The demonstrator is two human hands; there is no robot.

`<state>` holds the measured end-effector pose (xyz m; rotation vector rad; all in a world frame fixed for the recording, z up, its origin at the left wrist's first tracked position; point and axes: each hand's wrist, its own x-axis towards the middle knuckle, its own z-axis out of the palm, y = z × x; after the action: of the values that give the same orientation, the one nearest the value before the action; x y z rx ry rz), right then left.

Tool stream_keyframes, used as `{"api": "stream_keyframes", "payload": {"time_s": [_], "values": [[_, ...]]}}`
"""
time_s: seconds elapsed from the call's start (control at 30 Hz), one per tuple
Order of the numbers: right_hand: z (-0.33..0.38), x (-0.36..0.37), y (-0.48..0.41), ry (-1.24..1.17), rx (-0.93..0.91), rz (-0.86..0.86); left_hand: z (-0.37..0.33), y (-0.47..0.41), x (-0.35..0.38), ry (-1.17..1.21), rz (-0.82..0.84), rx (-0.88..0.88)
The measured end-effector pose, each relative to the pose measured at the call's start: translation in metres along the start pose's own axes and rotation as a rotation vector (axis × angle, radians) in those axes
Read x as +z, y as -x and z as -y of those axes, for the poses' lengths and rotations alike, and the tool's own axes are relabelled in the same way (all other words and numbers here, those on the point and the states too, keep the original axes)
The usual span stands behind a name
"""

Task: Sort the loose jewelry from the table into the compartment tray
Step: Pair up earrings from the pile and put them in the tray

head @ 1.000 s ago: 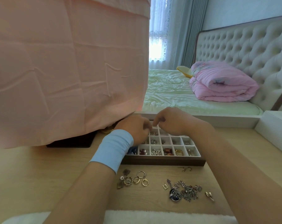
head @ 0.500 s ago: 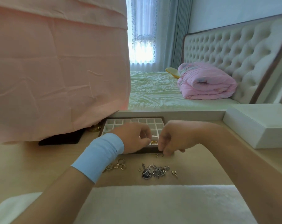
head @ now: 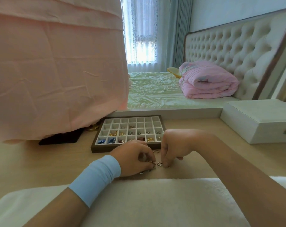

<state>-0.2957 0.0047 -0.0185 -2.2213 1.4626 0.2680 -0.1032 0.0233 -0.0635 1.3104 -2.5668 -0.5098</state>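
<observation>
A brown compartment tray (head: 103,149) with white cells stands on the wooden table (head: 40,161); several of its front cells hold jewelry. Just in front of it lies the loose jewelry (head: 159,164), mostly hidden under my hands. My left hand (head: 132,158), with a light blue wristband, is curled over the pile, and its fingertips pinch pieces at the pile's right edge. My right hand (head: 173,146) points its bent fingers down, their tips on the table beside a small piece. Whether it holds anything is hidden. A small hook earring (head: 157,151) lies between the hands and the tray.
A pink cloth (head: 57,71) hangs over the table's left back, above a black pad (head: 62,138). A white box (head: 257,122) stands at the right. A white fluffy mat (head: 155,202) covers the near edge. Behind the table is a bed with a folded pink quilt (head: 208,81).
Both hands have come back from over the tray cells down to the loose jewelry in front of it. The camera has tilted and shifted, so the tray now shows in full.
</observation>
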Motion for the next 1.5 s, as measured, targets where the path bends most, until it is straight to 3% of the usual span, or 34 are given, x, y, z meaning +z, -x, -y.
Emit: {"api": "stream_keyframes", "payload": {"time_s": [0.17,0.33,0.47,0.97,1.27,1.5], "values": [[-0.005,-0.007,0.001,-0.19,-0.073,-0.158,0.01,0.0,0.0,0.201,-0.112,-0.041],[-0.006,-0.004,-0.003,-0.591,-0.187,-0.362,0.006,-0.004,-0.006,0.61,-0.302,-0.12],[-0.001,0.001,-0.008,-0.766,-0.221,-0.375,0.01,-0.001,-0.009,0.785,-0.416,-0.215],[0.009,0.015,-0.022,-0.853,-0.207,-0.454,0.021,0.0,-0.014,0.895,-0.421,-0.257],[0.033,-0.021,-0.044,-0.905,-0.242,-0.529,0.038,-0.011,-0.065,1.018,-0.435,-0.253],[0.051,-0.063,-0.077,-0.723,-0.252,-0.629,0.062,-0.036,-0.102,0.845,-0.541,-0.313]]}}
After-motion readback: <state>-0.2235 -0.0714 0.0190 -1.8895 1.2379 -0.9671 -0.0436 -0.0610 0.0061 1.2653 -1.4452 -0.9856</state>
